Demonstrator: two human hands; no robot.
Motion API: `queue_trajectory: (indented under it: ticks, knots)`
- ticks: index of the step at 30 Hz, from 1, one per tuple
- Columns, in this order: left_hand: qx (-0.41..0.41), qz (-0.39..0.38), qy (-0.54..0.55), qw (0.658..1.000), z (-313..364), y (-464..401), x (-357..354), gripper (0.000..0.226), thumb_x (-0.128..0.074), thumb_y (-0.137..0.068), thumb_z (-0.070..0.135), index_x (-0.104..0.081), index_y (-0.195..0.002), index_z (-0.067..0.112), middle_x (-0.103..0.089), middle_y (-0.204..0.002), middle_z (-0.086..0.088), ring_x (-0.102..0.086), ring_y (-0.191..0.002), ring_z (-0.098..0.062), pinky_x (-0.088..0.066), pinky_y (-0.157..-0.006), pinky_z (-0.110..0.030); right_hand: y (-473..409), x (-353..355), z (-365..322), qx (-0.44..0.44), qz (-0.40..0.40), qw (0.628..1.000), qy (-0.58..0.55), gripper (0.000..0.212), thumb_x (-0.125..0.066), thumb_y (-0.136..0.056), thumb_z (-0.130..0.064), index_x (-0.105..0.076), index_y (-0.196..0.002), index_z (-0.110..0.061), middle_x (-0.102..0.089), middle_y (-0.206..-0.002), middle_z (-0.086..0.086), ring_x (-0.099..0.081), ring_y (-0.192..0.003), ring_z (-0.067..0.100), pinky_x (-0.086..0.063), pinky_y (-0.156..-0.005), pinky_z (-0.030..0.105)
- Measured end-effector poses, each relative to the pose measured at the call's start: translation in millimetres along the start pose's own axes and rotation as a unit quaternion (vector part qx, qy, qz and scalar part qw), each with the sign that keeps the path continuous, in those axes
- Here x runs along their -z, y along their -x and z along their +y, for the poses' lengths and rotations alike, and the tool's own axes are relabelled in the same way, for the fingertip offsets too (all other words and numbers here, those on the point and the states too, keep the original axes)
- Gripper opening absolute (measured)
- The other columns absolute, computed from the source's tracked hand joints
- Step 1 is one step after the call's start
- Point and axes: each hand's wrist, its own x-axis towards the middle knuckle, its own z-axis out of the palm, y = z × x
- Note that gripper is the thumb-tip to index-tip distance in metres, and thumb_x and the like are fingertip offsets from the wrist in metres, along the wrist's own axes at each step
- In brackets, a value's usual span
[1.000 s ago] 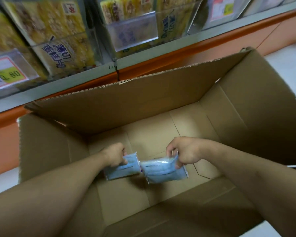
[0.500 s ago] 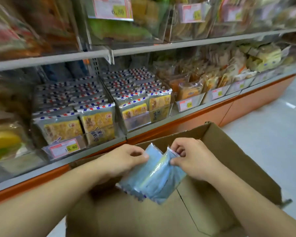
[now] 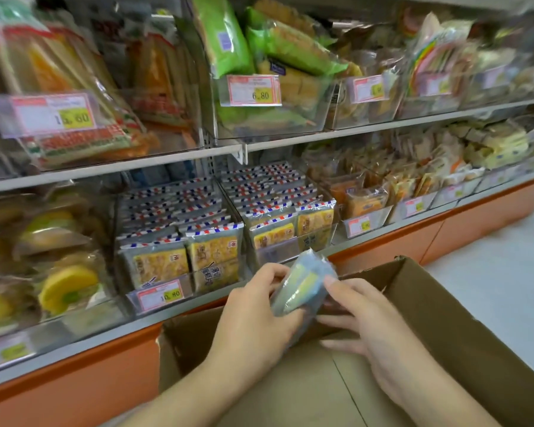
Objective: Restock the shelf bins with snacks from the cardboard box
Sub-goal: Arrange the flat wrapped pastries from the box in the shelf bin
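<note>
The two blue snack packs point(image 3: 302, 285), a second ago down inside the cardboard box point(image 3: 444, 318), are now raised above it toward the shelf bins point(image 3: 179, 241). The left hand point(image 3: 253, 318) now holds both together, and the right hand point(image 3: 370, 328) only touches them.

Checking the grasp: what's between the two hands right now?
Head view: the blue snack packets, held upright; the left hand grips them, the right hand touches the other side, above the cardboard box.
</note>
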Motion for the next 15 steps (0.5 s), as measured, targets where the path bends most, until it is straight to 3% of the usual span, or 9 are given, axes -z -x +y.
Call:
queue_trajectory:
  ticks: [1,3,6,9,12,15]
  knots:
    - [-0.021,0.003,-0.025,0.999,1,0,-2,0.051,-0.086,-0.083,0.038,-0.055,-0.122,0.05,-0.071,-0.114,0.03,-0.065,-0.106,0.011,-0.059,-0.092,-0.025,0,-2,-1,-0.03,-0.066,0.994,-0.08,0.051,-0.084,-0.083,-0.054,-0.069,-0.118,-0.02,-0.077,-0.115,0.004,-0.074,-0.109,0.026,-0.063,-0.088,0.055]
    - [-0.057,-0.01,-0.064,0.996,1,0,-6,0.062,-0.085,-0.082,0.045,-0.048,-0.131,0.054,-0.065,-0.122,0.032,-0.059,-0.115,0.008,-0.054,-0.1,-0.026,-3,-4,-1,-0.015,-0.122,0.984,-0.132,0.06,-0.088,-0.076,-0.05,-0.07,-0.126,-0.022,-0.078,-0.119,0.007,-0.074,-0.111,0.027,-0.063,-0.085,0.049]
    - [-0.116,-0.054,-0.081,0.988,5,2,-9,0.073,-0.079,-0.083,0.051,-0.039,-0.143,0.06,-0.051,-0.13,0.045,-0.046,-0.126,0.015,-0.042,-0.104,-0.012,-12,-1,-1,0.046,-0.082,0.984,-0.149,0.045,-0.082,-0.085,-0.032,-0.072,-0.126,-0.016,-0.079,-0.116,0.012,-0.076,-0.105,0.028,-0.059,-0.075,0.039]
    - [-0.129,-0.079,-0.043,0.987,10,1,-5,0.067,-0.076,-0.089,0.046,-0.042,-0.145,0.058,-0.05,-0.137,0.043,-0.047,-0.129,0.014,-0.04,-0.104,-0.008,-24,8,-1,0.06,-0.033,0.984,-0.166,0.029,-0.072,-0.095,-0.018,-0.073,-0.122,-0.011,-0.079,-0.113,0.016,-0.076,-0.105,0.035,-0.059,-0.092,0.052]
    - [-0.096,-0.033,-0.002,0.995,9,-11,6,0.048,-0.077,-0.091,0.032,-0.057,-0.131,0.048,-0.06,-0.128,0.036,-0.058,-0.117,0.007,-0.047,-0.095,-0.012,-30,20,-9,0.063,-0.035,0.98,-0.183,0.032,-0.071,-0.094,-0.012,-0.07,-0.125,-0.004,-0.078,-0.115,0.019,-0.075,-0.106,0.038,-0.059,-0.094,0.052]
    - [-0.054,0.002,-0.014,0.998,6,-25,15,0.055,-0.081,-0.086,0.04,-0.054,-0.133,0.045,-0.057,-0.129,0.034,-0.054,-0.121,0.013,-0.046,-0.097,-0.01,-33,28,-13,0.073,-0.077,0.978,-0.181,0.043,-0.078,-0.089,-0.011,-0.067,-0.129,0.001,-0.074,-0.122,0.025,-0.072,-0.114,0.044,-0.056,-0.1,0.059]
